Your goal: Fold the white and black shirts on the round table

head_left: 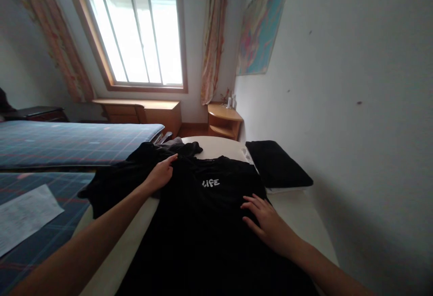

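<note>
A black T-shirt (209, 228) with white lettering on its chest lies spread in front of me, its neckline at the far side. My left hand (161, 175) rests at the shirt's left shoulder, index finger stretched out along the cloth; its other fingers are partly hidden. On the right side of the chest, my right hand (265, 221) lies palm down with its fingers spread, holding nothing. Beside my left hand is a crumpled heap of dark clothing (118, 181). A folded black garment (279, 164) sits to the right, on something white.
The shirt lies on a cream round-edged table (301, 215) by the white wall (365, 151). At left are plaid mattresses (81, 142) and a sheet of paper (27, 217). A wooden desk (162, 113) and corner shelf (225, 115) stand near the window (135, 34).
</note>
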### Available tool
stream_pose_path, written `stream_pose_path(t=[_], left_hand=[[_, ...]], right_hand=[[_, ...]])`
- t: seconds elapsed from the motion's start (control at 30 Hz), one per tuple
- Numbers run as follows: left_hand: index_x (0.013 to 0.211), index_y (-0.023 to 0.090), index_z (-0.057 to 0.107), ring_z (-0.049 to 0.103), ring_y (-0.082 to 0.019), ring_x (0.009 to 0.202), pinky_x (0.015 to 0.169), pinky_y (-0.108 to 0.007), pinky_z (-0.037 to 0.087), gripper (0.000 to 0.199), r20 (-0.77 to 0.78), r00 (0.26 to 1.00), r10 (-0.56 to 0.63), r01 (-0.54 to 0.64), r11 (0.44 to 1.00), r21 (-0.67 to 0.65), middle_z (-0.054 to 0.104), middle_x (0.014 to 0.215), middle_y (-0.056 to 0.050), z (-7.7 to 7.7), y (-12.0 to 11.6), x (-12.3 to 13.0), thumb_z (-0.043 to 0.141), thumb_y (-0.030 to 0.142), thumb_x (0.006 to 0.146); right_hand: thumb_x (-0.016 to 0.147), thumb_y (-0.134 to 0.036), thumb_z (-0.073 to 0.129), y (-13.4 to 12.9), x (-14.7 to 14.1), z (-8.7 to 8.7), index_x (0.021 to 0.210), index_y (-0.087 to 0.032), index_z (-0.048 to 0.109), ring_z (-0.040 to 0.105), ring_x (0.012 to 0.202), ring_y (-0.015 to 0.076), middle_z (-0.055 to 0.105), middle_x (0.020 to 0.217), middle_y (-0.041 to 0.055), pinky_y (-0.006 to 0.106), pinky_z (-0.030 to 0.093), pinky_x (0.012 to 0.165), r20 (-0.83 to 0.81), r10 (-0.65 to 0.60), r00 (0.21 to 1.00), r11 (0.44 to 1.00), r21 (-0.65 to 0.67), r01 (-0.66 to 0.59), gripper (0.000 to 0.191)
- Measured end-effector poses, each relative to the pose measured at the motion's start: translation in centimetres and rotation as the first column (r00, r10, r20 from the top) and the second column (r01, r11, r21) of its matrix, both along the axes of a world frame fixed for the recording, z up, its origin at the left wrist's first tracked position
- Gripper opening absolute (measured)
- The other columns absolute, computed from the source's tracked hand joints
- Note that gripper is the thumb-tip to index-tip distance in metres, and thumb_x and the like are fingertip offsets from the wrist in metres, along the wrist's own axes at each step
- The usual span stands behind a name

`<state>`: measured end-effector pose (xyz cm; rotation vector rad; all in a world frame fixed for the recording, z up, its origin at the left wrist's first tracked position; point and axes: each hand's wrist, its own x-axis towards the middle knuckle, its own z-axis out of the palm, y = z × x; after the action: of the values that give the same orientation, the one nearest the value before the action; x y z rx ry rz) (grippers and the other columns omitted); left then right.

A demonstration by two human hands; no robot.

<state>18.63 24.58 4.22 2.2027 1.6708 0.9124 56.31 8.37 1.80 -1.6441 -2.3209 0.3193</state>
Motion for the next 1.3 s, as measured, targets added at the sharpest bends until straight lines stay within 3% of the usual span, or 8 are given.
stream_pose_path(t=[0.13,0.23,0.33,0.43,0.6,0.83,1.03,1.3], left_hand=[[0.125,0.017,0.060,0.070,-0.021,0.095,0.091,-0.032,0.053,0.043,0.062,0.980,0.188,-0.192,0.980,0.058,0.072,0.116,-0.008,-0.3,-1.5,-0.3,0.048,0.018,0.084],[0.118,0.018,0.060,0.069,-0.021,0.089,0.084,-0.031,0.053,0.034,0.042,0.956,0.291,-0.294,0.947,0.130,0.070,0.113,-0.008,-1.0,-3.0,0.0,0.053,0.024,0.086],[0.113,0.020,0.060,0.069,-0.022,0.091,0.078,-0.030,0.051,0.027,-0.039,0.932,0.361,-0.354,0.927,0.120,0.071,0.106,-0.007,-0.9,-4.5,0.3,0.051,0.029,0.089],[0.107,0.022,0.060,0.071,-0.025,0.083,0.069,-0.031,0.050,0.024,-0.208,0.897,0.391,-0.394,0.919,0.028,0.072,0.094,-0.007,-0.1,-6.0,0.2,0.046,0.035,0.093],[0.103,0.024,0.067,0.072,-0.029,0.085,0.069,-0.032,0.049,0.029,-0.397,0.859,0.323,-0.401,0.907,-0.129,0.075,0.091,-0.009,0.8,-7.4,-0.6,0.044,0.040,0.095],[0.108,0.027,0.069,0.072,-0.022,0.090,0.067,-0.026,0.046,0.022,-0.298,0.939,0.174,-0.264,0.919,-0.294,0.077,0.100,-0.002,0.3,-7.3,-1.3,0.057,0.030,0.090],[0.101,0.024,0.071,0.071,-0.019,0.085,0.067,-0.024,0.046,0.018,-0.220,0.969,0.109,-0.180,0.925,-0.334,0.076,0.093,-0.001,-0.3,-7.0,-1.7,0.062,0.030,0.086],[0.088,0.023,0.074,0.070,-0.021,0.080,0.061,-0.025,0.043,0.024,-0.273,0.962,0.019,-0.130,0.909,-0.396,0.075,0.085,-0.003,-0.3,-7.5,-1.4,0.056,0.038,0.087]], right_hand=[[0.095,-0.034,0.054,0.1,-1.7,0.8,0.097,-0.023,0.068,0.056,0.122,0.0260,0.065,0.124,0.0088,0.045,0.040,0.109,-0.080,0.009,0.997,0.998,0.057,-0.005,0.017],[0.093,-0.039,0.060,0.1,-4.0,1.8,0.091,-0.022,0.067,0.060,0.112,0.0238,0.066,0.116,0.0075,0.041,0.043,0.102,-0.120,0.031,0.992,0.998,0.053,-0.025,0.018],[0.088,-0.038,0.068,0.3,-6.6,2.6,0.092,-0.022,0.066,0.059,0.108,0.0244,0.066,0.112,0.0068,0.041,0.043,0.100,-0.118,0.056,0.991,0.997,0.065,-0.049,0.017],[0.090,-0.034,0.065,0.8,-8.5,2.8,0.091,-0.022,0.066,0.060,0.102,0.0240,0.067,0.105,0.0058,0.040,0.044,0.094,-0.092,0.101,0.991,0.994,0.057,-0.096,0.012],[0.096,-0.029,0.054,1.5,-8.6,2.1,0.088,-0.022,0.062,0.061,0.091,0.0210,0.066,0.096,0.0045,0.035,0.046,0.085,-0.159,0.127,0.979,0.991,0.055,-0.120,0.013],[0.098,-0.030,0.048,2.0,-5.7,1.0,0.088,-0.022,0.054,0.061,0.097,0.0193,0.065,0.103,0.0057,0.034,0.046,0.091,-0.443,0.117,0.889,0.993,0.054,-0.104,0.014],[0.093,-0.031,0.056,2.4,-5.1,0.6,0.080,-0.022,0.056,0.061,0.100,0.0213,0.065,0.104,0.0063,0.036,0.046,0.094,-0.423,0.072,0.903,0.997,0.027,-0.067,0.016],[0.093,-0.033,0.058,2.4,-4.7,0.6,0.084,-0.022,0.060,0.061,0.102,0.0217,0.065,0.106,0.0067,0.038,0.045,0.097,-0.389,0.084,0.917,0.995,-0.009,-0.095,0.015]])
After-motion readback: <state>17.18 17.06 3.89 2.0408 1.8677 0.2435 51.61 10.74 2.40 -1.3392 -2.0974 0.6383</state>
